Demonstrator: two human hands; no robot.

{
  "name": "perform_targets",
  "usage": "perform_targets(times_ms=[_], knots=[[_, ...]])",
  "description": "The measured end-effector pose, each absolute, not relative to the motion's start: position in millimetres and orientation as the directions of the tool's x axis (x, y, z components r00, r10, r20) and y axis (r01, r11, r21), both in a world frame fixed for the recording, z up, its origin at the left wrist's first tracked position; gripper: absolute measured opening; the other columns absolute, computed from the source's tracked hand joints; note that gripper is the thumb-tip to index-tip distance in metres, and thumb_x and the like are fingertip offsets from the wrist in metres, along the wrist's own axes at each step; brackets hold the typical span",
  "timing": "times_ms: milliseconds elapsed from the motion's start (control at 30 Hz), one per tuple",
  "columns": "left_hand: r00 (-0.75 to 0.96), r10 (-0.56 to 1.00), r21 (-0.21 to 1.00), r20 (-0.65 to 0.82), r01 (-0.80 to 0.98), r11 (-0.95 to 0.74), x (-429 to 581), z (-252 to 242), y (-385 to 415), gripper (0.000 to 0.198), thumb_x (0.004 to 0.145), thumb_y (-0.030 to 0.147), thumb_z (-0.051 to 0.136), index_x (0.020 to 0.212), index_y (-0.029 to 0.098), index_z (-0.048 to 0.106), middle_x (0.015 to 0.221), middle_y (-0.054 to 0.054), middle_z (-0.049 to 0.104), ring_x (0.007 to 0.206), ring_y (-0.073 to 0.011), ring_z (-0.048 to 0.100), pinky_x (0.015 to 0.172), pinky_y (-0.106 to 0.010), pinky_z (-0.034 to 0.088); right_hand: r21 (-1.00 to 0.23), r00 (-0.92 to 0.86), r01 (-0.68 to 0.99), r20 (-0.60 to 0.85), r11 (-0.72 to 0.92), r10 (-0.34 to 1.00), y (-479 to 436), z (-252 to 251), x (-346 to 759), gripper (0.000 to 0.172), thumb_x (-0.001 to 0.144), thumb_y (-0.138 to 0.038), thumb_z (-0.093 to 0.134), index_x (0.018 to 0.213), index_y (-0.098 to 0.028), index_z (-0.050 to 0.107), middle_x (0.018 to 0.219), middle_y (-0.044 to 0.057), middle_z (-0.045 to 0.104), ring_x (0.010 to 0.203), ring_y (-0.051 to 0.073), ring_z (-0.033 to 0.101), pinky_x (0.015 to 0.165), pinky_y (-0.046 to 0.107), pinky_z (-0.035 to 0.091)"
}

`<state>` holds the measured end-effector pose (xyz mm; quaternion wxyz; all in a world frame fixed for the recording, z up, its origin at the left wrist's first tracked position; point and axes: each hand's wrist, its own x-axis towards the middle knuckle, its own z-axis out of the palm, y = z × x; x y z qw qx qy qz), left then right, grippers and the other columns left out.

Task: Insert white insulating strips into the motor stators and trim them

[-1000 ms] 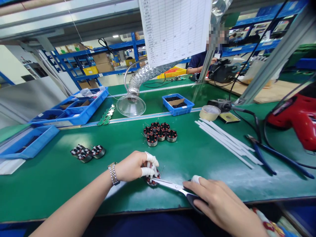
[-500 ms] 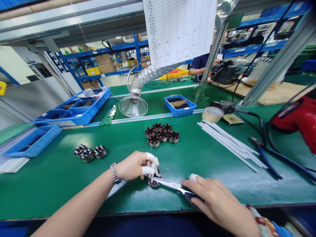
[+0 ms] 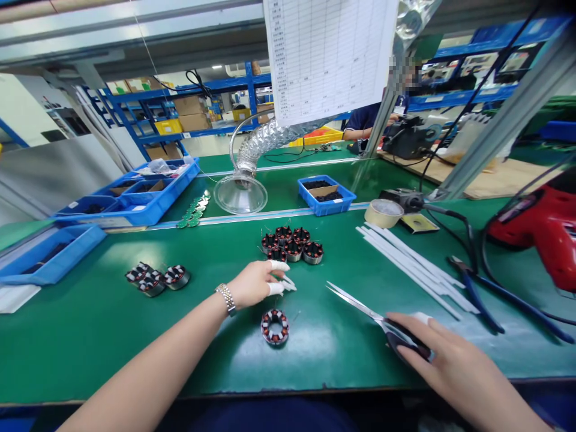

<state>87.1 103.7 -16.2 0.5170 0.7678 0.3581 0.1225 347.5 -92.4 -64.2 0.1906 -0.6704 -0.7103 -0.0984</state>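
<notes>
My left hand (image 3: pixel 258 284), with white covers on its thumb and finger, pinches some short white tube pieces (image 3: pixel 289 283) above the green bench. Just below it a wound motor stator (image 3: pixel 275 327) lies flat, with white pieces between its copper coils and an open centre. My right hand (image 3: pixel 443 345) grips scissors (image 3: pixel 369 312) by the dark handles; their blades point left and stand slightly apart. Behind my left hand sits a cluster of stators with black parts on top (image 3: pixel 294 243), partly hidden by my fingers. Several stators with white pieces (image 3: pixel 153 280) stand at the left.
Long white tubes (image 3: pixel 409 264), cutting pliers (image 3: pixel 477 294), a tape roll (image 3: pixel 384 213) and a red tool (image 3: pixel 540 222) lie at the right. A blue bin (image 3: pixel 326 207) and a fume hood (image 3: pixel 240 195) stand at the back; more blue trays (image 3: pixel 54 258) are left. A person sits beyond.
My left hand has lifted off the stator and moved up and away with the white pieces. The scissors have pulled back to the right, and the stator's ring now shows whole.
</notes>
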Motion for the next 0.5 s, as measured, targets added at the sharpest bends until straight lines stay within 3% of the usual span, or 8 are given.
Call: perform_targets(times_ms=[167, 233, 333, 433, 500], knots=[[0.639, 0.768, 0.769, -0.037, 0.509, -0.387, 47.7, 9.7, 92.6, 0.04, 0.075, 0.021, 0.05, 0.115, 0.02, 0.05, 0.098, -0.007, 0.063, 0.086, -0.0186, 0.058, 0.081, -0.035, 0.042, -0.016, 0.045, 0.999, 0.373, -0.042, 0.927, -98.1, -76.5, 364.0, 0.036, 0.078, -0.035, 0.039, 0.099, -0.015, 0.061, 0.071, 0.009, 0.064, 0.054, 0.022, 0.064, 0.043, 0.032, 0.051], [0.648, 0.761, 0.702, -0.012, 0.547, -0.455, 31.4, 11.5, 76.6, 0.031, 0.076, 0.025, 0.05, 0.106, 0.023, 0.056, 0.089, -0.004, 0.061, 0.077, -0.0172, 0.056, 0.074, -0.032, 0.043, 0.006, 0.07, 0.997, 0.34, -0.076, 0.938, -98.0, -79.2, 367.0, 0.036, 0.076, -0.034, 0.042, 0.099, -0.014, 0.062, 0.072, 0.01, 0.065, 0.055, 0.023, 0.064, 0.045, 0.033, 0.051], [0.777, 0.621, 0.488, -0.097, 0.581, -0.651, 21.9, -1.8, 46.7, 0.031, 0.078, 0.031, 0.049, 0.109, 0.029, 0.054, 0.08, -0.001, 0.059, 0.066, -0.0151, 0.054, 0.06, -0.026, 0.041, 0.049, 0.082, 0.994, 0.263, -0.099, 0.961, -89.8, -75.5, 363.9, 0.036, 0.072, -0.031, 0.049, 0.101, -0.014, 0.062, 0.073, 0.01, 0.067, 0.056, 0.024, 0.064, 0.048, 0.034, 0.051], [0.759, 0.638, 0.375, -0.13, 0.633, -0.677, 27.6, -18.8, 22.9, 0.03, 0.08, 0.033, 0.047, 0.11, 0.029, 0.053, 0.085, -0.003, 0.061, 0.07, -0.0174, 0.056, 0.062, -0.027, 0.041, 0.07, 0.053, 0.995, 0.221, -0.07, 0.974, -73.9, -67.1, 358.8, 0.036, 0.07, -0.03, 0.053, 0.101, -0.014, 0.062, 0.075, 0.011, 0.068, 0.057, 0.024, 0.064, 0.05, 0.034, 0.049], [0.726, 0.68, 0.342, -0.099, 0.667, -0.662, 30.2, -24.2, 16.5, 0.024, 0.082, 0.033, 0.045, 0.102, 0.028, 0.056, 0.083, -0.002, 0.062, 0.071, -0.0172, 0.057, 0.062, -0.026, 0.041, 0.003, 0.042, 0.999, 0.254, -0.045, 0.966, -64.0, -68.4, 361.1, 0.029, 0.071, -0.032, 0.055, 0.094, -0.018, 0.065, 0.073, 0.011, 0.069, 0.056, 0.022, 0.064, 0.05, 0.031, 0.047]])
